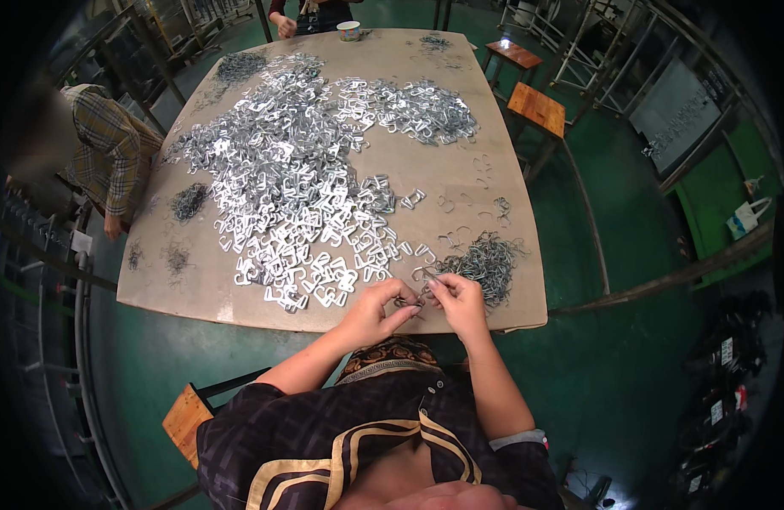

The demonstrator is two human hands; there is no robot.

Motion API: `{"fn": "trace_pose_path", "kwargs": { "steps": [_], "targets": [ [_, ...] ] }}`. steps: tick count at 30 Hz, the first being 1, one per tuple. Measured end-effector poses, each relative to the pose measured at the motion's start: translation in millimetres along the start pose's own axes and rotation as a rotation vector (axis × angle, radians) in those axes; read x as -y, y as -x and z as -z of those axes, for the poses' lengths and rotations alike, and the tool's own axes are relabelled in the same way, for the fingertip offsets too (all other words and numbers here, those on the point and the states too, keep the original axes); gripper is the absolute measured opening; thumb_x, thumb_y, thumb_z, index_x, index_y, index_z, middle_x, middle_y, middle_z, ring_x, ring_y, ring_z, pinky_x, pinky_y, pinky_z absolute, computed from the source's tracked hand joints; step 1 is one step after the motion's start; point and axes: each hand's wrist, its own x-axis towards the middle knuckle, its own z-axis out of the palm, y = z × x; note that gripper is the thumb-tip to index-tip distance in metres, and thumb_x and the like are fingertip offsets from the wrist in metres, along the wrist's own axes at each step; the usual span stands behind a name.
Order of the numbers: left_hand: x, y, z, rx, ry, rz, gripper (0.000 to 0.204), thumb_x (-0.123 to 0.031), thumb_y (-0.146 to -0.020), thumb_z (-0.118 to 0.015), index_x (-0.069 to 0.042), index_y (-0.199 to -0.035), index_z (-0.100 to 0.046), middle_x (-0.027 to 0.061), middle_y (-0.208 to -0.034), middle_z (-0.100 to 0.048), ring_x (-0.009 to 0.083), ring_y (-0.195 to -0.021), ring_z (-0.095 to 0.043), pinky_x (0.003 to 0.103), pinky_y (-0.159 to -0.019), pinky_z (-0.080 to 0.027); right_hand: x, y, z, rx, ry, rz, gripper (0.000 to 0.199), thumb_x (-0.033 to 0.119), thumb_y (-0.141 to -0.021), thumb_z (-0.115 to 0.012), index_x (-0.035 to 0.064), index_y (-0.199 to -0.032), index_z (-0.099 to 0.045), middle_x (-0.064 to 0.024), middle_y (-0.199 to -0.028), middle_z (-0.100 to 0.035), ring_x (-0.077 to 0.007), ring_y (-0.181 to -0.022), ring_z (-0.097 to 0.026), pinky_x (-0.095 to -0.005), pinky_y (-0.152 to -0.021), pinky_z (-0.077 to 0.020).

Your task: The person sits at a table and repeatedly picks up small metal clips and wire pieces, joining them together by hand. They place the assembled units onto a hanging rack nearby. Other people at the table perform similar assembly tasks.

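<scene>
Both my hands meet over the near edge of the table, right of its middle. My left hand (382, 311) is closed, thumb and forefinger pinching small dark wire clips (408, 302). Beside it, my right hand (460, 303) pinches a thin metal piece (430, 274) that looks like a metal hook; its exact shape is partly hidden by the fingers. Just beyond my right hand lies a tangled heap of dark wire clips (487, 259). Ahead and to the left spreads a large pile of shiny silver metal hooks (281, 178).
The brown-covered table (434, 183) carries another heap of hooks (430, 110) and small wire piles (189, 201). A paper cup (348, 31) stands at the far edge. One person in a plaid shirt (111, 136) is at the left; another works across. Wooden stools (536, 108) stand at the right.
</scene>
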Motion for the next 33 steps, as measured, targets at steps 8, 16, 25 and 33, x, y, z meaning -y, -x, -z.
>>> {"fn": "trace_pose_path", "kwargs": {
  "steps": [8, 16, 25, 33],
  "targets": [
    [1, -11, -26, 0.087, -0.147, -0.059, 0.014, -0.004, -0.079, -0.074, -0.003, -0.087, -0.062, 0.0101, -0.086, -0.066, 0.0263, -0.084, -0.063, 0.035, -0.078, -0.047, 25, 40, 14, -0.123, 0.146, 0.181, 0.016, 0.01, -0.088, -0.069, -0.0056, -0.089, -0.066, -0.0061, -0.07, -0.066, -0.0095, -0.061, -0.062, -0.0256, -0.058, -0.0498],
    [40, -72, -14, 0.038, -0.119, -0.025, 0.012, -0.007, -0.083, -0.07, -0.002, -0.094, -0.071, 0.0118, -0.088, -0.068, 0.027, -0.088, -0.066, 0.033, -0.079, -0.052, 33, 57, 38, -0.331, 0.178, 0.259, 0.016, 0.002, -0.079, -0.074, -0.0055, -0.091, -0.067, -0.0069, -0.073, -0.068, -0.0099, -0.063, -0.061, -0.0251, -0.06, -0.0494],
    [115, -142, -47, 0.107, -1.035, -0.28, 0.009, -0.01, -0.075, -0.059, -0.005, -0.076, -0.067, 0.0112, -0.086, -0.064, 0.0288, -0.084, -0.064, 0.038, -0.074, -0.055, 52, 73, 53, -0.382, 0.174, 0.252, 0.016, 0.001, -0.08, -0.074, -0.0067, -0.092, -0.068, -0.008, -0.078, -0.067, -0.0103, -0.066, -0.064, -0.0243, -0.061, -0.051],
    [89, -138, -25, 0.152, -0.789, -0.085, 0.01, -0.008, -0.072, -0.068, -0.002, -0.079, -0.066, 0.0127, -0.079, -0.069, 0.0271, -0.071, -0.068, 0.037, -0.066, -0.054, 48, 70, 45, -0.353, 0.225, 0.303, 0.014, 0.001, -0.079, -0.073, -0.006, -0.091, -0.069, -0.0087, -0.078, -0.067, -0.0125, -0.065, -0.065, -0.0255, -0.06, -0.0514]
  ]
}}
